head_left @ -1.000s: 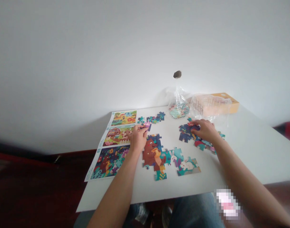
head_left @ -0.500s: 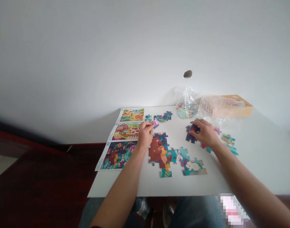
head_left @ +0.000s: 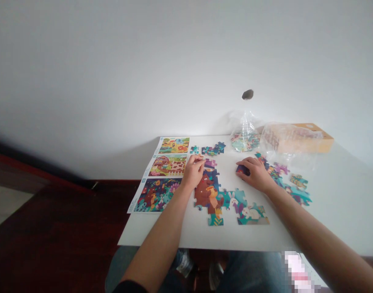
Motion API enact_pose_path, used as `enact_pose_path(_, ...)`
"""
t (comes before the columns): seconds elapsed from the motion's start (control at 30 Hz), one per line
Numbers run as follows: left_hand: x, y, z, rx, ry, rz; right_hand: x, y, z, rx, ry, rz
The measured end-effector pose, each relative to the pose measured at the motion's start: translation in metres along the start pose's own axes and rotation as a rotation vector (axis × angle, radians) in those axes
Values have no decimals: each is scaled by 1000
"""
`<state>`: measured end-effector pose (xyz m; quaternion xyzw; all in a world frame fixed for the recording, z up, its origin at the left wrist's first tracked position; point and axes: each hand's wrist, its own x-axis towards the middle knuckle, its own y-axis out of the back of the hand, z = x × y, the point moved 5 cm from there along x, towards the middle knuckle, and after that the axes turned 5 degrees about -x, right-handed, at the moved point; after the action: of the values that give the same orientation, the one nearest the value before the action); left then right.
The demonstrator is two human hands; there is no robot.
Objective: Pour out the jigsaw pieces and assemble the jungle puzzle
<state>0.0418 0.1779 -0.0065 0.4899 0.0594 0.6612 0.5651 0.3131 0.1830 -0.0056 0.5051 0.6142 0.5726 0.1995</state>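
Observation:
A purple puzzle piece [head_left: 210, 163] is pinched at its left edge by the fingertips of my left hand [head_left: 193, 174], just above the joined puzzle [head_left: 208, 191] with the bear. That joined part runs right to white rabbits at its lower end. My right hand [head_left: 256, 174] has its thumb and fingers closed on a dark blue puzzle piece [head_left: 241, 169], partly covered by the fingers. Loose puzzle pieces [head_left: 298, 191] lie right of and behind my right hand. More dark pieces [head_left: 215, 149] lie beyond my left hand.
A sheet with three printed pictures [head_left: 166, 162] lies along the left edge of the white table [head_left: 204, 240]. At the back stand a clear bag of puzzle pieces [head_left: 245, 140] and an orange box [head_left: 322, 140] with clear plastic over its front. A wall rises behind.
My right hand has slid the dark blue piece slightly left, away from the loose pieces. My left hand's purple piece now lies nearer the top of the bear section. The view has shifted slightly.

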Motion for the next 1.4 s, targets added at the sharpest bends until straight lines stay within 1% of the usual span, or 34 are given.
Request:
enact_pose_path(0.1,0,0,1,-12,4,-32,0,1,-3,-4,-1,-12)
enact_pose_path(0.2,-2,1,1,39,-5,-65,-1,5,-5,-34,9,-27)
enact_pose_path(0.3,-4,0,2,131,-5,-130,-4,8,-2,-62,4,-42)
enact_pose_path(0.43,-6,-3,1,191,44,-207,-5,9,4,-46,-17,-47)
enact_pose_path(0.5,-6,-4,0,195,71,-221,-4,8,1,-32,-11,-36)
enact_pose_path(0.6,-6,-4,1,199,87,-227,1,6,-11,-8,18,-4)
enact_pose_path(0.7,-5,-4,6,222,90,-221,7,2,-24,-5,47,38)
enact_pose_path(0.77,-4,-5,11,242,93,-206,11,-2,-26,-25,51,53)
enact_pose_path(0.87,-4,-8,16,232,67,-206,13,-9,-17,-52,18,44)
enact_pose_path(0.97,-5,-11,15,193,33,-226,13,-14,-3,-48,-25,33)
enact_pose_path(1.07,-6,-9,10,175,11,-228,12,-14,7,-44,-55,43)
enact_pose_path(1.13,-6,-5,4,174,11,-206,11,-13,10,-52,-70,49)
enact_pose_path(1.3,-3,9,-24,168,91,-105,8,-12,13,-80,-106,36)
enact_pose_path(1.4,-4,11,-34,124,72,-109,6,-11,14,-91,-115,27)
